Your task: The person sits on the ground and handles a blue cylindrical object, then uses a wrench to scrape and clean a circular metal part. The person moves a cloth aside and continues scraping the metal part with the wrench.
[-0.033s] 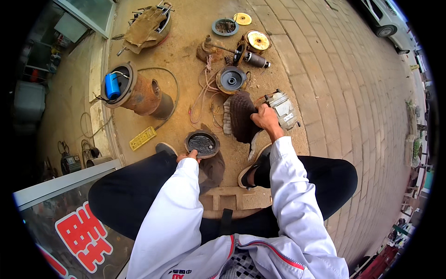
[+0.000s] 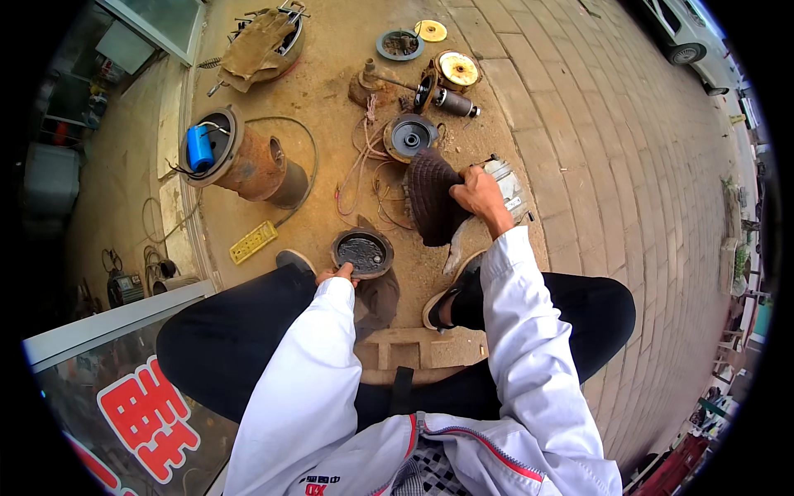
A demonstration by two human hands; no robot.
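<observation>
Between my feet stands a round dark metal housing (image 2: 364,252), its open top showing a black, wet-looking inside. My left hand (image 2: 337,274) grips its near rim, thumb over the edge. A dark brown ribbed cloth (image 2: 432,198), pale along parts of its border, hangs bunched from my closed right hand (image 2: 481,198). Beneath and beside that hand lies a grey metal box-shaped part (image 2: 504,183), partly covered. Just beyond the cloth sits a round grey motor cover (image 2: 411,136) with a ringed centre.
A rusty motor casing (image 2: 256,161) carries a blue cylinder (image 2: 199,149) on the left, near a yellow power strip (image 2: 253,241). Farther off are a rotor shaft (image 2: 455,102), a dish of small parts (image 2: 400,45) and a tool-filled basin (image 2: 285,58). Loose wires (image 2: 357,169) cross the ground.
The brown cloth has lifted and swung slightly away from me in my right hand, now covering more of the grey box. My left hand stays on the housing's rim.
</observation>
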